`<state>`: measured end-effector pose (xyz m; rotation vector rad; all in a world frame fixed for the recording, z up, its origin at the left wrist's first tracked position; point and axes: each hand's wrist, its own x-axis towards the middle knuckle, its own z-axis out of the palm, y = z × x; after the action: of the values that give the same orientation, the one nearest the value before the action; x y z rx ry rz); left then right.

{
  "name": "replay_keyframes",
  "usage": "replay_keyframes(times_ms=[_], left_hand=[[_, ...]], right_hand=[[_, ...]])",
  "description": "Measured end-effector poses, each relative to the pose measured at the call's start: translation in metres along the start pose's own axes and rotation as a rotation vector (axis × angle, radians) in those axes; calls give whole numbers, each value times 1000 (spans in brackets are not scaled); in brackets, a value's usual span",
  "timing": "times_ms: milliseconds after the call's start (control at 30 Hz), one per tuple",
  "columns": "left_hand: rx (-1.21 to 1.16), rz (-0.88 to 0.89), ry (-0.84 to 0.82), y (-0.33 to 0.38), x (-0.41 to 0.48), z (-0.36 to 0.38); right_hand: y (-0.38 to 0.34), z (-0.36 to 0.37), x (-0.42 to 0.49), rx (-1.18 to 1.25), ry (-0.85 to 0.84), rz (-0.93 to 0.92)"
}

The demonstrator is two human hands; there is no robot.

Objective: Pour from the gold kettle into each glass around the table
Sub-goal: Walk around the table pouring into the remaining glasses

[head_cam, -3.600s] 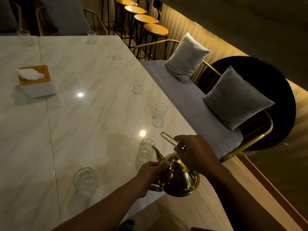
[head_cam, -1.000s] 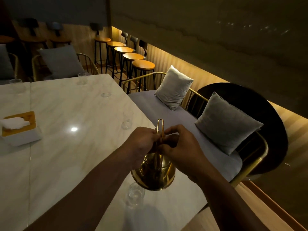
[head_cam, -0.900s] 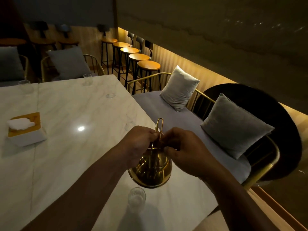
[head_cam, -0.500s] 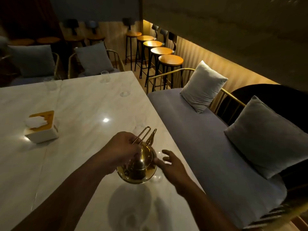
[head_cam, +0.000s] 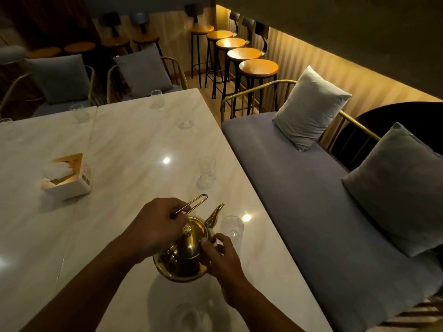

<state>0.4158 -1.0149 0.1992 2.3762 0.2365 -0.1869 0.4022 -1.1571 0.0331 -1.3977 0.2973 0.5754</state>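
Your left hand [head_cam: 155, 226] pinches the kettle [head_cam: 184, 257] handle and your right hand [head_cam: 221, 258] curls round its belly, above the desk [head_cam: 124, 144]. The spout nears one glass [head_cam: 232, 225], perhaps still empty in this dim light. The next glass [head_cam: 206, 172] waits.

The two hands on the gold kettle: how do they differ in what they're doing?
The left hand grips the thin loop handle above the lid; the right hand cups the round body of the gold kettle lower down. The left hand sits on its table side, the right hand on its bench side, nearer the spout. Both hold the same kettle.
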Motion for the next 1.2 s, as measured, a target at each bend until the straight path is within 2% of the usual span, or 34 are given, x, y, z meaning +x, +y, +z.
replay_keyframes(times_ms=[167, 600, 1200], left_hand=[[102, 71, -27, -7, 2, 7], [177, 187, -6, -6, 10, 19], [161, 184, -13, -12, 20, 29]], right_hand=[[7, 2, -8, -81, -30, -30], [16, 12, -25, -29, 33, -17], [28, 16, -27, 98, 11, 95]])
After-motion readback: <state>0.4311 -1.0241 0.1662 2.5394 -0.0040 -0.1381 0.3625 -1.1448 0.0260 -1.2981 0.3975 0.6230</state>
